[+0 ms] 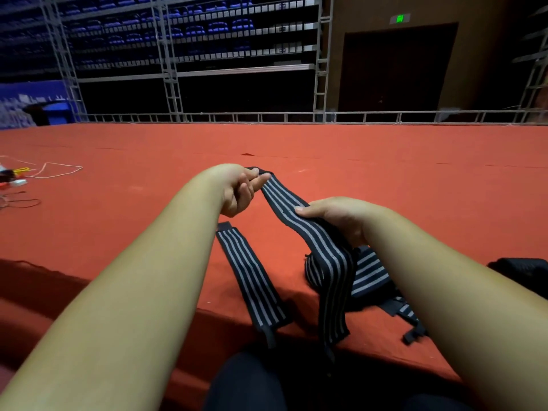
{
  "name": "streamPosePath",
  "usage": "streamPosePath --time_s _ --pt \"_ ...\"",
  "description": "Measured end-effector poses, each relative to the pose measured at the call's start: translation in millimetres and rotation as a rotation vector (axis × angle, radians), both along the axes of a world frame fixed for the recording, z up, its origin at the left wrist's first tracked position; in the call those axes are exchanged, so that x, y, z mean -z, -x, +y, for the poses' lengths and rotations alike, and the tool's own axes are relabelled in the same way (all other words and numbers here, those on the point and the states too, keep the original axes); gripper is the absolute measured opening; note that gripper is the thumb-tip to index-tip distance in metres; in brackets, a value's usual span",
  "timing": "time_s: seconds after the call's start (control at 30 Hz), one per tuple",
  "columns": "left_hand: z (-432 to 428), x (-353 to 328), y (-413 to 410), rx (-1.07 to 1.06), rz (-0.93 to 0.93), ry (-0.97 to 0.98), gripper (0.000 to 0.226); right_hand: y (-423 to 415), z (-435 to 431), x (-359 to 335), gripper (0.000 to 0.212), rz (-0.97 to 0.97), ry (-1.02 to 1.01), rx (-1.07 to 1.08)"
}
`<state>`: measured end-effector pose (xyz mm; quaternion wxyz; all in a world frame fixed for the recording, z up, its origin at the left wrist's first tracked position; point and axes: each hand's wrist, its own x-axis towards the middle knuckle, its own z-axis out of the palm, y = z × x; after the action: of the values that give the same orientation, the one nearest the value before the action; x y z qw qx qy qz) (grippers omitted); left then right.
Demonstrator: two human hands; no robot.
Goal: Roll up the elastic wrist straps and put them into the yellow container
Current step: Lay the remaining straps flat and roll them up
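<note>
The left hand (241,188) pinches the far end of 1 striped strap (284,203) and the right hand (332,216) curls round its middle, holding it taut, probably to start a tight roll, while a second strap (252,280) lies flat just left of it; no yellow container shows.

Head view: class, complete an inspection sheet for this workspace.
Surface: red cloth-covered platform.
Job's things: black grey-striped elastic strap held up; second striped strap lying flat; heap of more straps at near edge; yellow container not seen.
Clutter: small white and yellow items far left; black object right edge.
Hands: left hand pinches the held strap's far end; right hand grips its middle.
Cables: thin white cord, dark cord, far left.
Surroundings: grey metal truss, blue seats, dark door, green exit sign.
</note>
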<state>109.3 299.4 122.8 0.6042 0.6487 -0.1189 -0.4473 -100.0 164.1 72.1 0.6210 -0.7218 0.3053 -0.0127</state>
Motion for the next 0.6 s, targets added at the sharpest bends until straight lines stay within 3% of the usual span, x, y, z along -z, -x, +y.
streamPosePath --time_s 0.2,0.37,0.6 --pt "3.1 2.3 4.0 -0.011 0.023 0.075 0.019 -11.9 -7.8 18.0 0.028 0.021 0.016 -0.004" --pt "-12.0 23.1 -9.6 -0.039 -0.031 0.123 0.049 -15.6 -5.5 36.0 0.036 0.118 -0.060 -0.065" --pt "-18.3 67.5 -34.1 -0.087 -0.166 0.135 0.056 -26.9 4.1 70.0 0.015 0.018 -0.143 -0.094"
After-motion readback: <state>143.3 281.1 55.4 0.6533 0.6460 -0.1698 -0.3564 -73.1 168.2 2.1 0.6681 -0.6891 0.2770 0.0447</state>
